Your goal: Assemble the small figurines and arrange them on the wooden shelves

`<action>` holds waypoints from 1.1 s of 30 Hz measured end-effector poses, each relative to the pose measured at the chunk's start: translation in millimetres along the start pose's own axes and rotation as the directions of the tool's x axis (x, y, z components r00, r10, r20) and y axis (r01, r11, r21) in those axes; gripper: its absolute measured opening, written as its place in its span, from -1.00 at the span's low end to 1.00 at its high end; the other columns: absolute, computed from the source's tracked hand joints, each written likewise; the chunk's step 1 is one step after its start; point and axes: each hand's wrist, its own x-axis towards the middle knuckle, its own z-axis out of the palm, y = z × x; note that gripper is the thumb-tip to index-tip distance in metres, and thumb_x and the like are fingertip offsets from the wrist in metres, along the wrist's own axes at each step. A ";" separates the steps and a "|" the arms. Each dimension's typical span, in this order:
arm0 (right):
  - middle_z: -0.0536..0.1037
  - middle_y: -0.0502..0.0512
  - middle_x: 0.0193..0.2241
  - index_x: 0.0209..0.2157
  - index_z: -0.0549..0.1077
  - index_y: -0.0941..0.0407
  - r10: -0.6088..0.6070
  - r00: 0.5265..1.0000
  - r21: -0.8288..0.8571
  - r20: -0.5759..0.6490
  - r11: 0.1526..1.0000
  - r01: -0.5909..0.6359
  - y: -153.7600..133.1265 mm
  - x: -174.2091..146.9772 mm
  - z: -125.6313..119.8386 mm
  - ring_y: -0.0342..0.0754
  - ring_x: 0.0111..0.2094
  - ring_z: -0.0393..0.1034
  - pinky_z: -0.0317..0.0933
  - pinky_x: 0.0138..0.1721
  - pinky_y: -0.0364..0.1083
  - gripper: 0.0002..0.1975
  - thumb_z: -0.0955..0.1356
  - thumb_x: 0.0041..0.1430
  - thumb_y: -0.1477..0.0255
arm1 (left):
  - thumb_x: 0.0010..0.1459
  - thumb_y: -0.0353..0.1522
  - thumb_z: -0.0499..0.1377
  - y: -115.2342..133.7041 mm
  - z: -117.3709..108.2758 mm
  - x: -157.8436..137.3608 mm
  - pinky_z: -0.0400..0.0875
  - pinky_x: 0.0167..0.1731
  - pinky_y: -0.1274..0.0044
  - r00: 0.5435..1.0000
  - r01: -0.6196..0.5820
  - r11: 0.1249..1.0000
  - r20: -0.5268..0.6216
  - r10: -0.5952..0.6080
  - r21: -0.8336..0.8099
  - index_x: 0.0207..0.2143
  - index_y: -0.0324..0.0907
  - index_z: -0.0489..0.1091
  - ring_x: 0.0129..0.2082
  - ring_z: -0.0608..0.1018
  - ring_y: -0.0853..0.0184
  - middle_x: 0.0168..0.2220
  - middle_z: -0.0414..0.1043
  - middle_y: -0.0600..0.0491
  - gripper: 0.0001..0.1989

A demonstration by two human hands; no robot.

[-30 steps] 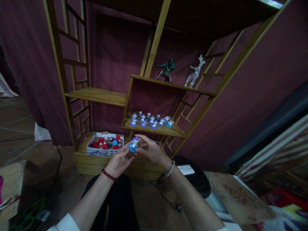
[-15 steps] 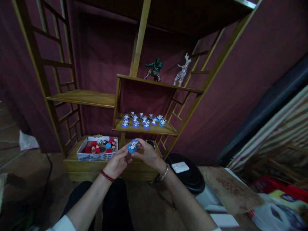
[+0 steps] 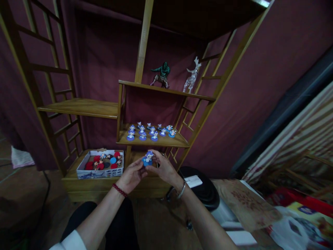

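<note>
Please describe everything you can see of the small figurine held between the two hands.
The figurine has a purple top to its head, a pale face and body, and a blue base; finer features are too small to make out. It looks like painted plastic. It is roughly upright, perhaps slightly tilted, with the left hand at its base and the right hand's thumb and fingers at its other side. In the picture it appears just below the shelf of similar figurines.

Figurine (image 3: 148, 158) partly hidden by fingers (image 3: 153, 168), shelving (image 3: 143, 41) cut off above
</note>
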 end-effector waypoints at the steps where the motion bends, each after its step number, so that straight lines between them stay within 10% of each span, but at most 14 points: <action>1: 0.40 0.06 -0.18 -0.04 0.18 0.07 0.000 1.000 -0.005 -0.002 1.000 0.000 0.1 -0.3 -1.0 -0.10 -0.17 0.33 0.20 -0.09 -0.05 -0.45 0.38 -0.12 0.41 | -0.06 -0.50 0.19 -0.5 1.1 0.7 0.33 -0.43 0.60 1.000 0.000 1.000 -0.015 0.000 0.004 -0.23 -0.20 0.38 -0.44 0.45 0.45 -0.36 0.42 0.04 -0.74; 14: 0.41 0.06 -0.22 -0.10 0.23 0.09 0.006 0.998 -0.080 -0.060 0.997 -0.011 8.9 -10.0 -5.1 -0.10 -0.21 0.34 0.25 -0.14 -0.05 -0.50 0.39 -0.14 0.41 | -0.15 -0.54 0.24 -12.7 13.7 3.3 0.29 -0.54 0.65 0.960 -0.118 0.983 -0.236 0.148 0.139 -0.41 -0.31 0.42 -0.52 0.43 0.47 -0.47 0.42 0.02 -0.84; 33: 0.42 0.11 -0.29 -0.10 0.21 0.17 0.061 0.996 -0.049 -0.062 0.997 -0.064 -19.8 -42.6 -13.4 -0.13 -0.29 0.36 0.30 -0.25 -0.12 -0.47 0.39 -0.16 0.39 | -0.11 -0.59 0.17 -22.1 41.2 -26.5 0.32 -0.49 0.63 0.962 -0.142 0.931 -0.175 0.210 0.337 -0.34 -0.31 0.31 -0.54 0.44 0.48 -0.49 0.41 0.00 -0.80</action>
